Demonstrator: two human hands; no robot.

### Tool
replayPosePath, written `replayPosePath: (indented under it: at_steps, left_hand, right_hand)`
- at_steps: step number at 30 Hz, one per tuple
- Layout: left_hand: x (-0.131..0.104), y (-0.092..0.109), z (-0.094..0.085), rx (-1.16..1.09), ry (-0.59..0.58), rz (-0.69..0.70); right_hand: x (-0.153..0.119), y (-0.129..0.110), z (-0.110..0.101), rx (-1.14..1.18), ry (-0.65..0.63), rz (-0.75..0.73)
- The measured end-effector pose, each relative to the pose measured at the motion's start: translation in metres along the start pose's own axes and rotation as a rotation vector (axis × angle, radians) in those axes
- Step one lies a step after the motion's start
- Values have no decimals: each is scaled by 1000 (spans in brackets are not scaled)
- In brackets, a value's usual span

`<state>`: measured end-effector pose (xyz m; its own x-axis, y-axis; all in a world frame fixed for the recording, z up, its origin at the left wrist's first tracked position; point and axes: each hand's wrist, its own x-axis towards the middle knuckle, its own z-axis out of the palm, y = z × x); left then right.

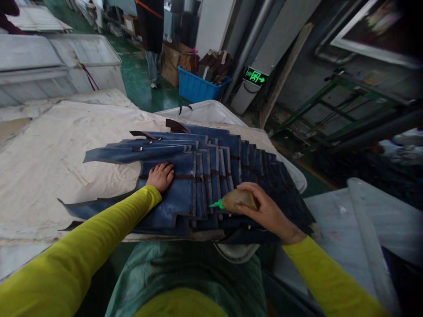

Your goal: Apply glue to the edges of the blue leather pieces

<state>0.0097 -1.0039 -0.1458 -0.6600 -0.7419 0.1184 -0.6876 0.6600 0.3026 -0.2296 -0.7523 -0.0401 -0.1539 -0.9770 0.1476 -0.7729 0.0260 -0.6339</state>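
Blue pieces with dark edges (175, 158), of fabric or leather, lie overlapped in a long stepped row across the cloth-covered surface. My left hand (161, 176) rests flat on the nearest-left piece, fingers stretched out. A brownish squeeze bottle with a green nozzle (238, 200) is gripped in my right hand (269, 211). It is tilted on its side, the nozzle pointing left, over or against the stepped edges; whether the tip touches them I cannot tell. Dark brown strips run across the middle of the pieces.
Pale cloth (42, 145) covers the work surface. Behind it stand white bins (89, 57) and a blue crate (198, 88) with brown pieces. A person (150, 35) is on the green floor beyond. To the right are grey-white containers (343, 233) and a green metal frame (330, 101).
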Motion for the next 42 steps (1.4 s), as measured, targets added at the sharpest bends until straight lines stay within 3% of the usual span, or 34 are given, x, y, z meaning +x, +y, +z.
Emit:
replayPosePath:
  at_steps: [8,17,29,35,42]
  left_hand:
    - [0,-1,1,7,16,18]
    - [0,-1,-1,-2,0,15]
    - [0,0,-1,6,5,9]
    - [0,1,-2,-4,-11,-2]
    - [0,1,-2,-16,-2,5]
  right_hand:
    - [38,15,9,-92,175,-86]
    - [28,10,-1,-54,23,-48]
    - [56,19,7,-141,237,-126]
    - [58,18,6,-139,179,-127]
    - [81,30,12,-162,226,-145]
